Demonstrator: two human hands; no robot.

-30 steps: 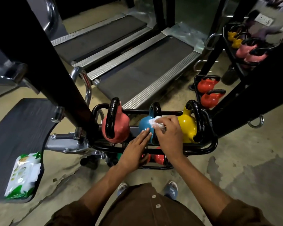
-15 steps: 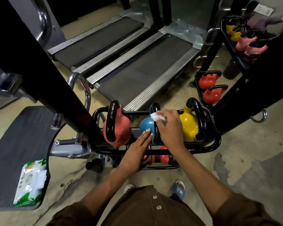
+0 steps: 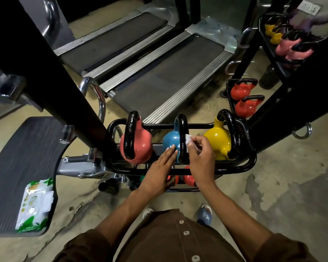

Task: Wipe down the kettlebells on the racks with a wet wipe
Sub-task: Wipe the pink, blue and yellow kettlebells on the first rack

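Note:
A black tube rack holds three kettlebells with black handles on its top shelf: a pink one, a blue one and a yellow one. My right hand pinches a white wet wipe against the right side of the blue kettlebell's handle. My left hand lies flat with straight fingers, its fingertips touching the blue bell's body. Red kettlebells on the lower shelf are mostly hidden by my hands.
A pack of wet wipes lies on a dark footplate at the left. A black post rises just left of the rack. Two treadmills lie behind. A second rack at the right holds red, pink and yellow kettlebells.
My right hand with the wipe has slid up and to the right, from the blue bell's body onto its handle. My left hand stays on the blue bell.

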